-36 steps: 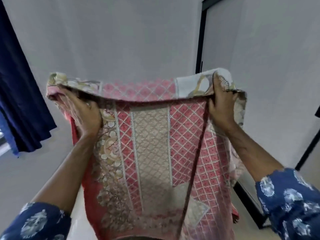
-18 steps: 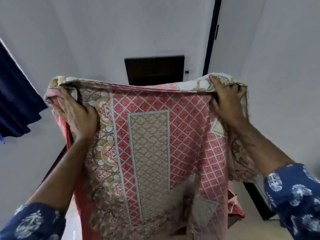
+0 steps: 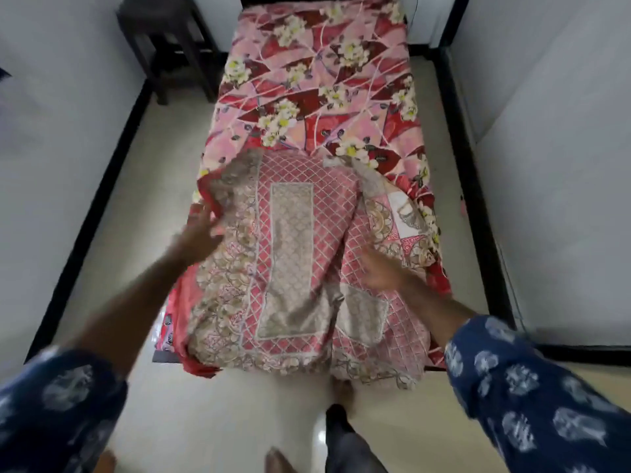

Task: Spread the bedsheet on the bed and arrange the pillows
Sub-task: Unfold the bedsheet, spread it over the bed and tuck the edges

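so half a second ago the bedsheet point(image 3: 300, 268) was held up in the air by its top edge, one hand at each corner; now it's dropped onto the foot end of the bed point(image 3: 324, 80), lying in a loose bunched heap with its near edge hanging over the end toward the floor; both hands have let go. The left hand point(image 3: 199, 235) is blurry but the fingers look spread, at or just off the sheet's left edge; can't tell if it's actually touching; it isn't holding anything. The right hand point(image 3: 382, 271) is open too, fingers loose, hovering over the right part of the sheet, nothing in it.

my read: the sheet has reached the bed but it's nowhere near spread; it only covers the near part, and the flowery cover underneath shows over the whole far stretch; next job is probably grabbing edges and pulling it out toward the head end.

count: one bed; one sheet; two hands; one dark side desk point(image 3: 160, 39) in the far left corner; pillows, zero that I can see.
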